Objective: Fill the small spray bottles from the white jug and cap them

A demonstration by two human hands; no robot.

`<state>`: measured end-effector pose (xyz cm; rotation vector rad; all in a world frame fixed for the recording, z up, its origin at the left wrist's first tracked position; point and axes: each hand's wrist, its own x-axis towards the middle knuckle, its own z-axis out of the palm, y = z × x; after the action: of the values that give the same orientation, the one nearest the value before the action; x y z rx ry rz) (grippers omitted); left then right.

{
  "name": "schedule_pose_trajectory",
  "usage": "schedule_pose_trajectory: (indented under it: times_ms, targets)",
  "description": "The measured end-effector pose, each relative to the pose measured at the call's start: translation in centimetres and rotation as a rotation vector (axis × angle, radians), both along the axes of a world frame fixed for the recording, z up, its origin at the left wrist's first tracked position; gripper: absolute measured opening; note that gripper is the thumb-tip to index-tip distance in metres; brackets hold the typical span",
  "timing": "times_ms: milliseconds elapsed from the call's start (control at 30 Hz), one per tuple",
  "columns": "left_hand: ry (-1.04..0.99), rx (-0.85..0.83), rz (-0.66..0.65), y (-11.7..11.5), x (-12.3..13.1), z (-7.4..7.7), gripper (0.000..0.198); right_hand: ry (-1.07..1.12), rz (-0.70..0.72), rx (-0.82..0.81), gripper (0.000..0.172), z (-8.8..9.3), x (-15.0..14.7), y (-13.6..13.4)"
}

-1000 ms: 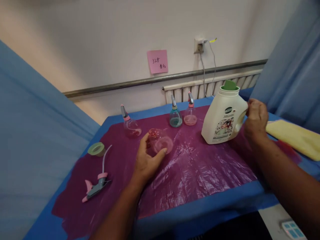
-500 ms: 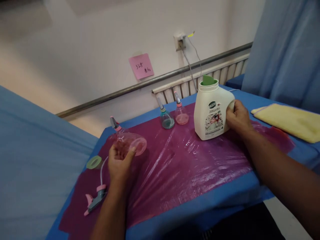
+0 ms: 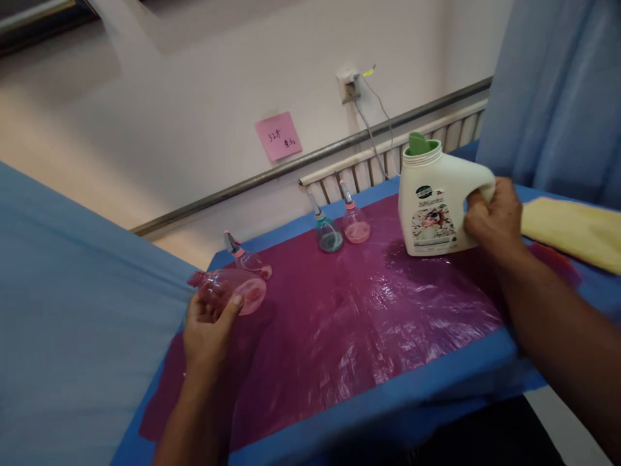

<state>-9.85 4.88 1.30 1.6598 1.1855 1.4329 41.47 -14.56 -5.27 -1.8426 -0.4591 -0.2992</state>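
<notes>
My left hand (image 3: 211, 330) is wrapped around a clear pink bottle (image 3: 226, 288) with no spray head, tipped on its side, neck to the left and base towards the right. My right hand (image 3: 495, 210) grips the handle of a white detergent jug (image 3: 412, 200), roughly upright at the right of the purple sheet (image 3: 320, 349). The jug has no cap, and a green spout (image 3: 418, 144) shows in its mouth. Whether its base touches the sheet I cannot tell. Just behind the pink bottle stands a pink spray bottle (image 3: 250, 262) with its head on.
A teal spray bottle (image 3: 330, 239) and another pink spray bottle (image 3: 356, 230) stand at the table's back. A yellow cloth (image 3: 572, 230) lies on the right. Blue curtains (image 3: 72, 310) hang at both sides. A rail (image 3: 272, 175) and a plugged-in cord (image 3: 371, 129) run along the wall.
The jug has shifted right and slightly up in my right hand. My left hand has moved left with the bottle. The loose spray head and green ring no longer show.
</notes>
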Motion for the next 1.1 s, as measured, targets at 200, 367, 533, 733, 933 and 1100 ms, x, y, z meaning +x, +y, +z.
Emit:
schedule_pose_trajectory:
  times_ms: [200,367,533,733,933,1100]
  targets:
    - [0.005,-0.022,-0.007,-1.5,-0.6,1.0,0.082,-0.082,-0.046,-0.077,0.017,3.7,-0.8,-2.1]
    - [0.063,-0.061,-0.021,-2.9,-0.4,1.9,0.082,-0.086,0.018,-0.114,0.012,6.5,-1.8,-2.6]
    - [0.122,-0.063,-0.087,-5.0,0.5,3.3,0.084,-0.154,0.201,-0.179,0.020,7.8,-3.3,-1.2]
    - [0.130,-0.064,-0.137,-7.5,2.0,5.0,0.094,-0.279,0.462,-0.302,0.029,8.0,-6.2,1.9]
    - [0.216,-0.063,-0.221,-8.9,3.4,5.7,0.091,-0.404,0.574,-0.336,0.021,6.7,-8.4,4.0]
    - [0.350,-0.050,-0.212,-8.5,3.6,5.1,0.087,-0.446,0.599,-0.440,0.021,7.7,-8.7,3.7]
